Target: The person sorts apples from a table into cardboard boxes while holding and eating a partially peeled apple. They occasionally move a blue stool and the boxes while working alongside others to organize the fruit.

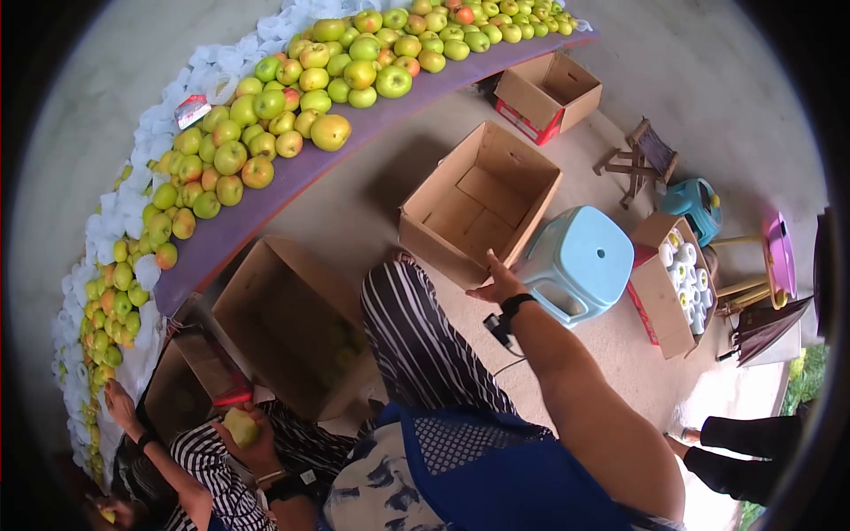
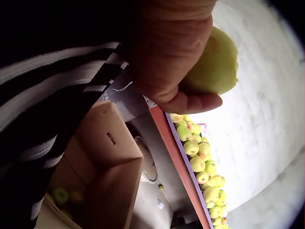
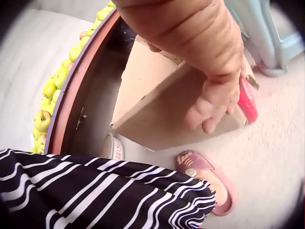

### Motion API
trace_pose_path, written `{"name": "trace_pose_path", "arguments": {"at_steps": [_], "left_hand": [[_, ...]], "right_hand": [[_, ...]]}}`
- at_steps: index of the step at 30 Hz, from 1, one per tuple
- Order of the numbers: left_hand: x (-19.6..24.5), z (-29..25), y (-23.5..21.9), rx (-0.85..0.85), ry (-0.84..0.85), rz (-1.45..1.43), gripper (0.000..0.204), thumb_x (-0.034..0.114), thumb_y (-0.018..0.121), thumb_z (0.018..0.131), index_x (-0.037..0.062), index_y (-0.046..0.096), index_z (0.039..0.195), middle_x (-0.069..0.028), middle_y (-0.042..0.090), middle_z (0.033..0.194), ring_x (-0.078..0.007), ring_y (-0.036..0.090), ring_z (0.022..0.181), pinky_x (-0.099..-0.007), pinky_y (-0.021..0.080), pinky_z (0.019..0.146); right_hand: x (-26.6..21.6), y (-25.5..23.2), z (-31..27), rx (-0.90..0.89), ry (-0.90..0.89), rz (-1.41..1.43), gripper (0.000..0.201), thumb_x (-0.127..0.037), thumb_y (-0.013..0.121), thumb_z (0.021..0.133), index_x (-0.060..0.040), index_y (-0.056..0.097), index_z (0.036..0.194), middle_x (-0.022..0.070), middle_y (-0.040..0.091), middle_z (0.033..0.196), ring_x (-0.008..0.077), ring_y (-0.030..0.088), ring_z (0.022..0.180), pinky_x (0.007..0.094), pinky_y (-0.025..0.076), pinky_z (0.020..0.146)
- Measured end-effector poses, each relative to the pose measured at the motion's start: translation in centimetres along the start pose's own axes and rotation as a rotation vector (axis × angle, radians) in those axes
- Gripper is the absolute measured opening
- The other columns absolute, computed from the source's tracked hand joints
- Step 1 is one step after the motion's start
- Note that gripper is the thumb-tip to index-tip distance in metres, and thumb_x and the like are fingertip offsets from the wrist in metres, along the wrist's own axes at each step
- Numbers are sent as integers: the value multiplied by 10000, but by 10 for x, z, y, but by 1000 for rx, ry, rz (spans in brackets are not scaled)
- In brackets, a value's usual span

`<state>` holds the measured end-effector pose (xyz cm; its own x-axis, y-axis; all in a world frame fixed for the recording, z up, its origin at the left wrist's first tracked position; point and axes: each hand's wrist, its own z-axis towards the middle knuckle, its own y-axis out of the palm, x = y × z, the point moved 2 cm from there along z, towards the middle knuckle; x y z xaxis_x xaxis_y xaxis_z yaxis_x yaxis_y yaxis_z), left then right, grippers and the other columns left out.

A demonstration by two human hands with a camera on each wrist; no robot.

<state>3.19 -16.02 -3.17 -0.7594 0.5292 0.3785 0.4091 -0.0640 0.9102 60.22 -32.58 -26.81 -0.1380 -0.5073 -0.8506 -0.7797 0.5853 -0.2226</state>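
My left hand (image 1: 263, 453) grips a pale green apple (image 1: 241, 427) low in the head view. In the left wrist view the fingers curl beneath this apple (image 2: 214, 64), and its outer edge looks uneven. My right hand (image 1: 503, 283) reaches forward with fingers spread at the near rim of a large cardboard box (image 1: 478, 199). The right wrist view puts those fingers (image 3: 206, 112) over the box's outer side, with no apple in them. Close to my left hand stands another deep cardboard box (image 1: 292, 310), with a few apples low inside.
A long curved purple-edged table (image 1: 372, 124) bears many green-yellow apples (image 1: 230, 157) and white foam nets (image 1: 150, 133). A blue stool (image 1: 589, 257) stands beside the right box. Further right is a box of wrapped fruit (image 1: 686, 283). Another person's hand (image 1: 119, 403) is at the table's left.
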Motion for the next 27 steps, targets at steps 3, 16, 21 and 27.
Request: {"name": "trace_pose_path", "arguments": {"at_steps": [3,16,21,27], "left_hand": [[0,0,2,6,-19,9,702,576,434,836,-52,452,1149,-206,501,1112,-289,523,926,-393,475,772],[-5,5,10,87,2,89,667,558,436,845,-48,462,1122,-174,490,1084,-266,531,904,-367,487,751],[-3,7,3,151,29,118,647,557,437,845,-31,470,1114,-175,499,1066,-257,538,884,-356,494,728],[-7,9,15,215,64,180,660,583,430,834,-25,496,1083,-167,518,1027,-240,542,823,-327,490,691]], "right_hand": [[-53,23,-15,58,198,-460,633,-466,652,742,-28,484,1167,143,506,1188,214,509,1059,331,449,856],[-55,-52,53,274,185,-831,433,-375,674,731,-34,607,989,132,626,976,287,611,906,383,504,717],[-99,-42,54,651,321,945,593,-265,689,757,-31,414,1228,142,519,1150,349,539,996,476,489,781],[-69,10,111,150,-37,-48,421,-264,644,777,-64,468,1103,143,466,1091,316,481,962,489,474,779]]}}
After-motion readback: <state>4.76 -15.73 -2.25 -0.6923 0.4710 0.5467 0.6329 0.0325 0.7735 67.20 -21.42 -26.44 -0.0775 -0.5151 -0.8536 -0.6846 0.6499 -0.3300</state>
